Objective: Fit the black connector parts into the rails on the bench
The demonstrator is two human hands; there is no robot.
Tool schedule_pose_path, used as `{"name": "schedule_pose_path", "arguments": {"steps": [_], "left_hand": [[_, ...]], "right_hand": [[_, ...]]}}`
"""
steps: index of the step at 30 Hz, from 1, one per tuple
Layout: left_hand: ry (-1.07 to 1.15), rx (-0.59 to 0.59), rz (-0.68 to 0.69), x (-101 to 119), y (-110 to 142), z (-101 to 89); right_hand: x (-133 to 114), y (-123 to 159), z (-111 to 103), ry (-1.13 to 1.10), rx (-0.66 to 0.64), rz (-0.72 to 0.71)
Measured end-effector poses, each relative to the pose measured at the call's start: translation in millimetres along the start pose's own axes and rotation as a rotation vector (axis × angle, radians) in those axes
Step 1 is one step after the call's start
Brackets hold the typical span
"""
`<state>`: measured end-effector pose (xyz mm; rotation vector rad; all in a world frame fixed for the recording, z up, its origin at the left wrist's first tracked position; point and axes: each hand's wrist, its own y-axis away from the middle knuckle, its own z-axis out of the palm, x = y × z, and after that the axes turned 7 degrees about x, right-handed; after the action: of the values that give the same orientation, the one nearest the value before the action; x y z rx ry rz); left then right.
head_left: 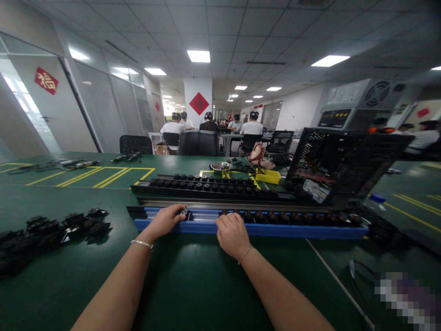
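Rail (pixel 263 230), long, blue; dark part (pixel 184 212) in pinching left hand (pixel 166 221); right hand (pixel 233 233), grip unclear

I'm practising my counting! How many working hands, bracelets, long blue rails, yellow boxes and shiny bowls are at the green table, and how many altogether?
Left hand and right hand: 2
Bracelets: 2
Long blue rail: 1
Yellow box: 1
Shiny bowl: 1
Total: 7
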<state>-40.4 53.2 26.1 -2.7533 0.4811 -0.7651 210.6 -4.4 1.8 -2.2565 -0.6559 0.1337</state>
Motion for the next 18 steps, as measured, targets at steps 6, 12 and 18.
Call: {"name": "schedule_pose_path", "arguments": {"steps": [6, 12, 18], "left_hand": [[-0.003, 0.003, 0.006, -5.4, 1.0, -1.9], [-0.006, -0.004, -0.010, -6.8, 2.1, -6.1], [-0.008, -0.003, -0.017, -8.2, 2.4, -7.3]], "right_hand": [[0.0, -0.2, -0.2, 0.002, 0.008, -0.003], [-0.2, -0.1, -0.4, 0.006, 0.007, -0.003], [-0.3, -0.6, -1.2, 0.010, 0.004, -0.003]]}}
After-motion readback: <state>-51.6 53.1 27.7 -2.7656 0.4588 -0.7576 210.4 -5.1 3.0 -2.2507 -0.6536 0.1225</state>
